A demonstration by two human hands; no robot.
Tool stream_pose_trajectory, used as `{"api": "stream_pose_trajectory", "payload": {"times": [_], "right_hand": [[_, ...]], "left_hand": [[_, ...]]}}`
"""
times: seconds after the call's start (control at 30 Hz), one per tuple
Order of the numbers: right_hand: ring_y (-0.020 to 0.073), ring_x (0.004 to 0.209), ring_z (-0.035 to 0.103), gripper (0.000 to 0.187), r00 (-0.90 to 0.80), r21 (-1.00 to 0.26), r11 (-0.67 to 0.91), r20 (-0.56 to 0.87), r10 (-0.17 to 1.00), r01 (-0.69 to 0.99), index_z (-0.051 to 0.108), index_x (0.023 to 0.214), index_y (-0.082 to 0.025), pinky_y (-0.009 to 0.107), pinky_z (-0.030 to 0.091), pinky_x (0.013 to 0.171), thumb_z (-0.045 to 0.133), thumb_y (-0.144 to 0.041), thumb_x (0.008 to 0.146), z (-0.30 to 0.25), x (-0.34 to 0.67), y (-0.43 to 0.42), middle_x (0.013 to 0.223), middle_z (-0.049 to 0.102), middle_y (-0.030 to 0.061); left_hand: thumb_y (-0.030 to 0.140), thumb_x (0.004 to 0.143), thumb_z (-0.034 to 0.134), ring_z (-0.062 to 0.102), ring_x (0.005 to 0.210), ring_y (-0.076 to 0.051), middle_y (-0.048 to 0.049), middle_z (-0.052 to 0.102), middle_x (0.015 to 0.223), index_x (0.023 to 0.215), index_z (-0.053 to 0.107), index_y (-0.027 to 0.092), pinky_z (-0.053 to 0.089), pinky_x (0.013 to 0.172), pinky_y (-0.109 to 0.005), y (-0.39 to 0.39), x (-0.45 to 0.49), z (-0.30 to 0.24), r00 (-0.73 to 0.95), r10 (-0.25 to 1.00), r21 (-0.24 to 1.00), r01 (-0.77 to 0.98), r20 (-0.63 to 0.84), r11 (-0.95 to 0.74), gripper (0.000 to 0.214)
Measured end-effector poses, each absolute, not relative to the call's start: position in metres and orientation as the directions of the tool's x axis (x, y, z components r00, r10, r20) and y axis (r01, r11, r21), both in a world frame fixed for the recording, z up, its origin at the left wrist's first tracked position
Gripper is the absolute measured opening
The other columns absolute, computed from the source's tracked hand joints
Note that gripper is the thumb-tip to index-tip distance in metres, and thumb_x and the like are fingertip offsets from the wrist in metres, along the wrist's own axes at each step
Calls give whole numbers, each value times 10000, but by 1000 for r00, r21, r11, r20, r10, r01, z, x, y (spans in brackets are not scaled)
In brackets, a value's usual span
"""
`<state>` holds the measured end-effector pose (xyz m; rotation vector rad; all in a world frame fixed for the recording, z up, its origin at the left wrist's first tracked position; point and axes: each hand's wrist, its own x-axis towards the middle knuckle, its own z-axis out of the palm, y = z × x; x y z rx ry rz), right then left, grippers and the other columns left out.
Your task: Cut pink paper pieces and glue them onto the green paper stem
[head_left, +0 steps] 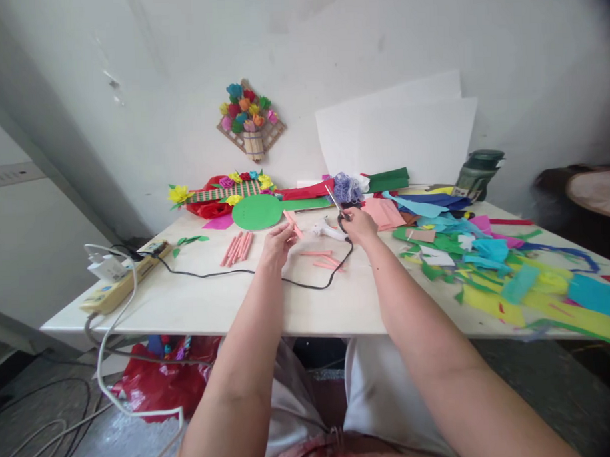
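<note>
A slim pink paper piece (pixel 293 225) slants just right of the green disc (pixel 257 212), pinched in the left hand (pixel 280 243), while farther right of that disc the right hand (pixel 359 225) grips upward-pointing scissors (pixel 334 199). Between the hands, right of the disc, sits a white glue gun (pixel 329 229), its black cord (pixel 211 276) crossing the table in front of the disc, past a row of pink rolls (pixel 237 249); coloured scraps (pixel 486 249) litter the disc's far right.
</note>
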<state>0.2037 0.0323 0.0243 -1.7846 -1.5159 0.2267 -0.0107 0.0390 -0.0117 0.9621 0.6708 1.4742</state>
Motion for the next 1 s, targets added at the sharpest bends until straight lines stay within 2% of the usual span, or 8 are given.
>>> {"api": "stream_pose_trajectory", "payload": {"times": [0.07, 0.13, 0.2, 0.27, 0.37, 0.47, 0.73, 1.0], "right_hand": [[213, 817, 634, 340, 243, -787, 99, 303, 921, 608, 671, 958, -211, 307, 464, 687, 630, -427, 699, 25, 197, 32, 885, 696, 60], [168, 648, 619, 340, 153, -924, 182, 244, 958, 337, 660, 882, -166, 264, 455, 578, 685, -418, 654, 24, 186, 30, 718, 678, 53], [138, 526, 585, 342, 42, -985, 158, 161, 986, 72, 624, 829, -147, 237, 420, 493, 748, -366, 597, 24, 173, 26, 602, 648, 38], [117, 468, 564, 353, -55, -990, 130, 133, 990, -52, 602, 823, -153, 210, 362, 429, 781, -307, 560, 23, 159, 21, 579, 644, 24], [107, 438, 559, 335, -110, -987, 97, 112, 988, -130, 599, 829, -159, 184, 246, 369, 774, -249, 558, 22, 144, 12, 553, 629, -2], [97, 435, 555, 293, -94, -975, 59, 81, 992, -216, 581, 836, -153, 173, 218, 358, 731, -186, 587, 21, 137, 8, 536, 610, -16], [85, 471, 551, 369, -222, -932, -39, 45, 974, -360, 558, 880, -154, 148, 212, 332, 748, -181, 565, 9, 136, 17, 583, 611, -14], [62, 441, 500, 359, -157, -934, 9, 69, 985, -356, 544, 859, -153, 148, 302, 381, 744, -185, 563, 12, 134, 13, 534, 580, -40]], "left_hand": [[314, 499, 828, 590, 607, -101, -3, 618, 658, 747, 664, 136, 480, 643, -262, 38, -10, -11, 31, 984, 853, -503, 176, -137, 347], [323, 492, 830, 590, 608, -103, -7, 622, 661, 753, 668, 136, 465, 614, -248, 37, -9, -10, 26, 984, 862, -488, 175, -141, 360], [330, 500, 826, 588, 607, -100, -8, 626, 665, 764, 673, 139, 446, 593, -234, 37, -9, -10, 23, 984, 870, -470, 178, -147, 360], [333, 515, 819, 582, 599, -90, -7, 632, 674, 770, 677, 143, 431, 586, -226, 37, -9, -11, 24, 982, 874, -461, 187, -155, 349], [320, 524, 816, 573, 591, -81, -7, 642, 687, 761, 680, 148, 427, 602, -223, 37, -9, -11, 27, 978, 870, -461, 208, -172, 322], [309, 528, 815, 568, 595, -84, -7, 645, 680, 749, 680, 152, 424, 602, -218, 36, -7, -11, 36, 973, 865, -466, 229, -187, 304], [332, 598, 773, 548, 554, -66, -1, 639, 662, 757, 671, 150, 401, 574, -197, 31, -2, -8, 103, 952, 858, -469, 288, -209, 263], [302, 581, 782, 576, 589, -80, -6, 643, 662, 729, 679, 142, 432, 586, -197, 32, -4, -7, 36, 965, 853, -478, 258, -210, 241]]}}
